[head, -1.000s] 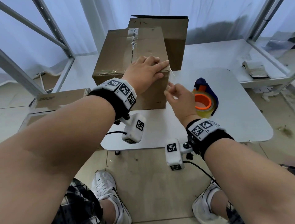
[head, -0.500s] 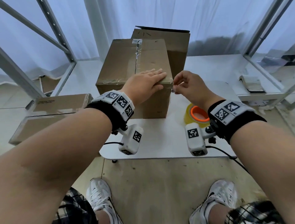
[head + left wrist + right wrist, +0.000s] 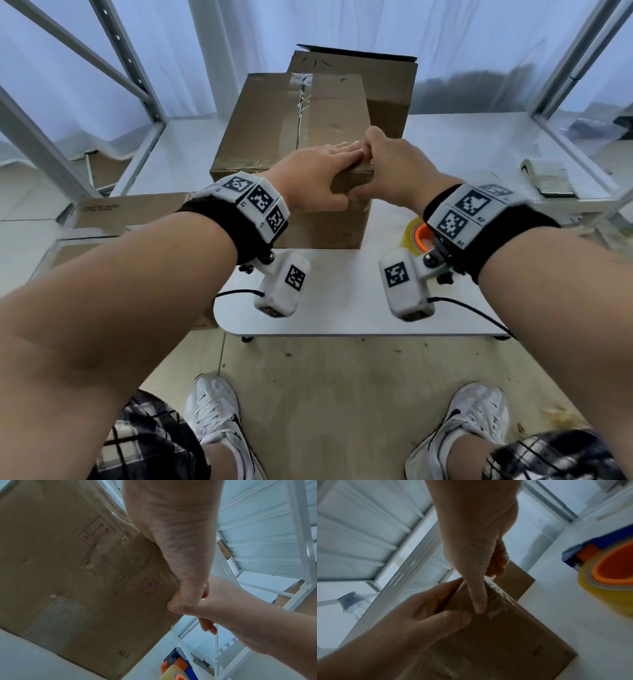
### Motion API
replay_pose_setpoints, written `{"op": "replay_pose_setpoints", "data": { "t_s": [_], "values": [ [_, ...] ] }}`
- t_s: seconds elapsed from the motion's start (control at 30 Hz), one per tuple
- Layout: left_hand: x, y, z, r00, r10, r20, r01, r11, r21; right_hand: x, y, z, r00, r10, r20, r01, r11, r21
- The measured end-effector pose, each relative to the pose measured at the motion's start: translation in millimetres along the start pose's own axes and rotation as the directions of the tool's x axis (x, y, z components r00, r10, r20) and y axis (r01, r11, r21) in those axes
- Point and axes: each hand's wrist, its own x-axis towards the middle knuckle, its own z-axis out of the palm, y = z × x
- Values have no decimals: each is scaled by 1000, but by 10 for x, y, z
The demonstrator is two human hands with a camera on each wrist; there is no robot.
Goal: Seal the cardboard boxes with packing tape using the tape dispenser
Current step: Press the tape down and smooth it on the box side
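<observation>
While my left hand is lying flat on the brown cardboard box, my right hand is pinching clear tape at its corner; wrinkles risk a weak seal.

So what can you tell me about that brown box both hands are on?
The cardboard box is plain brown, upright on the white table, its top flaps closed with clear tape along the centre seam. "A1-1" is printed low on its near side. The left hand lies flat over its near top edge; the right hand presses at the near right corner. A taller box stands behind.
</observation>
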Motion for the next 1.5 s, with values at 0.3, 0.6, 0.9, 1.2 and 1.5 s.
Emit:
{"op": "replay_pose_setpoints", "data": {
  "t_s": [0.3, 0.6, 0.9, 1.2, 1.5],
  "values": [
    [-9, 55, 8, 999, -38, -3, 38, 999, 19, -109, 248, -229, 982, -176, 64, 175, 984, 29],
    [-23, -9, 12, 1000, -23, -12, 23, 1000, -13, -76, 150, 2, 984, -85, -155, 125, 956, 266],
    [-68, -2, 115, 993, -12, -114, 11, 1000, -14, -119, 140, 199, 982, -132, -139, 128, 991, -40],
    [-78, -16, 166, 986, -29, -167, 24, 999, -30, -222, 307, 428, 975, -164, -151, 198, 950, 241],
    [-3, 125, 238, 956, -42, -291, 111, 968, 226, -185, 224, 735, 965, -83, -249, 161, 937, 311]
  ]
}}
